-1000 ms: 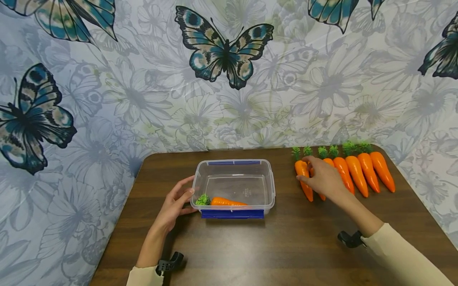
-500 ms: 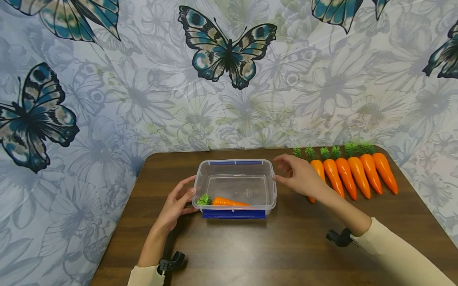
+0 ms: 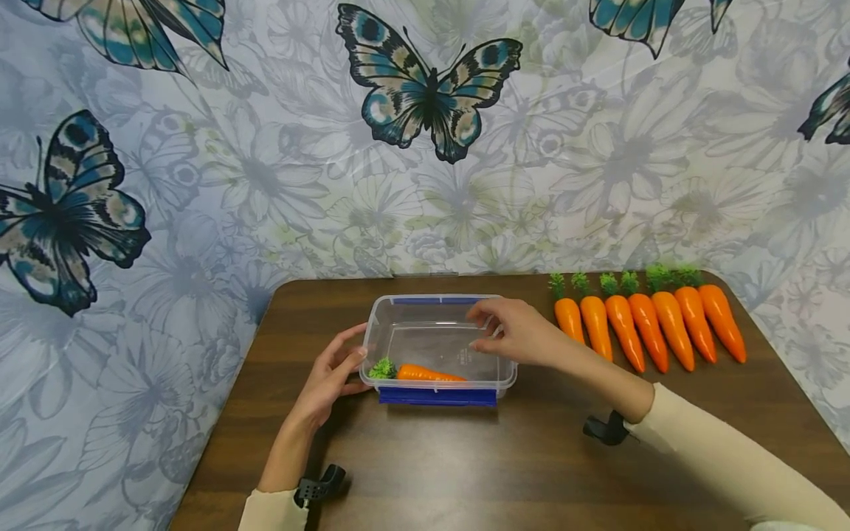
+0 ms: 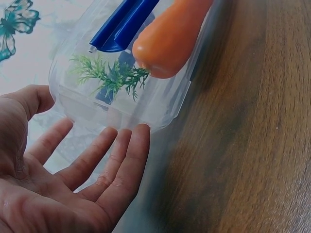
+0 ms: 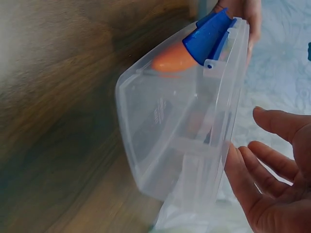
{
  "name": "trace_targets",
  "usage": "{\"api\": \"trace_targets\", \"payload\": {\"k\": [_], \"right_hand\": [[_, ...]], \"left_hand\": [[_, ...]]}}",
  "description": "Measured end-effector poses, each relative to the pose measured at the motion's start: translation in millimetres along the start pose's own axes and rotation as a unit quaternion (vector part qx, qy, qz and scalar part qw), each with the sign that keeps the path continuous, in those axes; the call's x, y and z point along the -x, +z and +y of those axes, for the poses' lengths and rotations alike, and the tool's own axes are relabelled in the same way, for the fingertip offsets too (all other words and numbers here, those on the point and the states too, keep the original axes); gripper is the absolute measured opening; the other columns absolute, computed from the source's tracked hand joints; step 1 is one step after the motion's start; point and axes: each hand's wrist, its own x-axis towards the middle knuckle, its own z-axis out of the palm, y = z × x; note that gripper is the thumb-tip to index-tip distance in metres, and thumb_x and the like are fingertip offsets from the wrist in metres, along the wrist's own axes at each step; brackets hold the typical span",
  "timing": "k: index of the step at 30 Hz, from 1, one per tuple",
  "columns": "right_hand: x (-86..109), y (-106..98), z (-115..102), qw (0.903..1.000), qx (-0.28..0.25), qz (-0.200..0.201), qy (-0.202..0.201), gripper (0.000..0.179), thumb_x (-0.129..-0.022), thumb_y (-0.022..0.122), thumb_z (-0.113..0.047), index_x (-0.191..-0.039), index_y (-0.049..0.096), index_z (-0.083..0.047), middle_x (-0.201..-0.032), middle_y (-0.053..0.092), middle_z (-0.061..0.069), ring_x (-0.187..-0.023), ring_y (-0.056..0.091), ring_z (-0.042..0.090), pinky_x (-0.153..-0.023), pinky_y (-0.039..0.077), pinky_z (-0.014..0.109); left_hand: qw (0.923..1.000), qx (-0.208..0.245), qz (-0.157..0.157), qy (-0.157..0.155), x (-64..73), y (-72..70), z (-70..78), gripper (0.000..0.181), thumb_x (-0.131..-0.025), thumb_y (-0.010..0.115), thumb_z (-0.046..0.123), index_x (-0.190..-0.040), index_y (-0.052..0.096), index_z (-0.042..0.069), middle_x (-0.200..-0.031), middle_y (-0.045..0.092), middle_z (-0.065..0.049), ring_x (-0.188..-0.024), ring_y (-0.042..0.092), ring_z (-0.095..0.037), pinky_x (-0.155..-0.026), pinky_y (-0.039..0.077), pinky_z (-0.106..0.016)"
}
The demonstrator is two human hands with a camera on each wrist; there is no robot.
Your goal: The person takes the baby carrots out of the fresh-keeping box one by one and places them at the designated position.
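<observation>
A clear plastic container [image 3: 434, 346] with blue clips [image 3: 438, 397] stands on the table, with one orange carrot [image 3: 425, 373] with a green top lying along its near wall. At its left end my left hand [image 3: 327, 380] rests with extended fingertips against the outer wall, the thumb by the rim. My right hand [image 3: 521, 332] reaches over the container's right rim in the head view; in the right wrist view its thumb and fingers [image 5: 235, 167] are apart with nothing between them. Several more carrots [image 3: 671, 328] lie in a row right of the container.
The brown wooden table [image 3: 425, 464] ends at a wall covering [image 3: 265, 177] printed with butterflies and flowers. My right forearm passes in front of the leftmost carrots [image 3: 568, 321]. A black wrist strap [image 3: 320, 487] shows on my left wrist.
My right hand has let go of the leftmost carrot in the row and moved left, empty, to the container's right side. The left hand stays at the container's left end.
</observation>
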Motion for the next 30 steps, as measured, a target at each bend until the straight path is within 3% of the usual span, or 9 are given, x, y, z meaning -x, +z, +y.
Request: {"api": "trace_targets", "payload": {"k": [4,12,18,24,30], "right_hand": [[-13.7,6,-8,0.9992,-0.002,-0.036,-0.015,0.036,-0.093,0.086,-0.021,-0.125,0.072,-0.015,-0.112,0.074,0.003,-0.091,0.075,0.012,-0.089,0.064,0.038],[-34.2,19,-18,0.9923,-0.004,-0.122,-0.024,0.042,-0.093,0.086,-0.026,-0.13,0.071,-0.013,-0.118,0.074,0.005,-0.096,0.076,0.013,-0.092,0.061,0.029],[-44.3,20,-24,0.9805,-0.003,-0.194,-0.033,0.045,-0.095,0.085,-0.024,-0.136,0.069,-0.013,-0.125,0.073,0.007,-0.108,0.076,0.023,-0.096,0.061,0.037],[-55.3,29,-23,0.9646,-0.01,-0.262,-0.027,0.052,-0.097,0.082,-0.021,-0.144,0.062,-0.014,-0.135,0.068,0.017,-0.108,0.076,0.02,-0.097,0.06,0.033],[-66.3,44,-26,0.952,0.026,-0.304,-0.027,0.061,-0.099,0.075,-0.016,-0.156,0.053,-0.015,-0.144,0.063,0.02,-0.109,0.072,0.022,-0.103,0.057,0.04]], "left_hand": [[1.0,0.003,0.003,0.0,0.7,-2.4,0.0,0.053,-0.111,0.062,0.035,-0.162,0.046,0.031,-0.154,0.057,-0.023,-0.113,0.074,-0.024,-0.089,0.066,-0.051],[0.9999,0.011,0.0,0.002,1.6,-3.1,0.9,0.053,-0.111,0.062,0.033,-0.161,0.047,0.031,-0.151,0.057,-0.025,-0.108,0.076,-0.021,-0.088,0.066,-0.052],[0.9999,0.013,-0.005,0.0,0.8,-1.6,0.2,0.053,-0.111,0.062,0.034,-0.162,0.046,0.032,-0.151,0.057,-0.025,-0.109,0.076,-0.019,-0.089,0.066,-0.052],[0.9999,0.011,-0.002,0.001,2.0,-0.3,1.9,0.053,-0.111,0.062,0.032,-0.161,0.047,0.031,-0.152,0.057,-0.025,-0.108,0.076,-0.021,-0.088,0.066,-0.052],[1.0,0.001,0.004,0.007,3.3,0.3,5.4,0.052,-0.111,0.063,0.03,-0.161,0.048,0.029,-0.155,0.055,-0.024,-0.113,0.074,-0.029,-0.085,0.066,-0.052]]}}
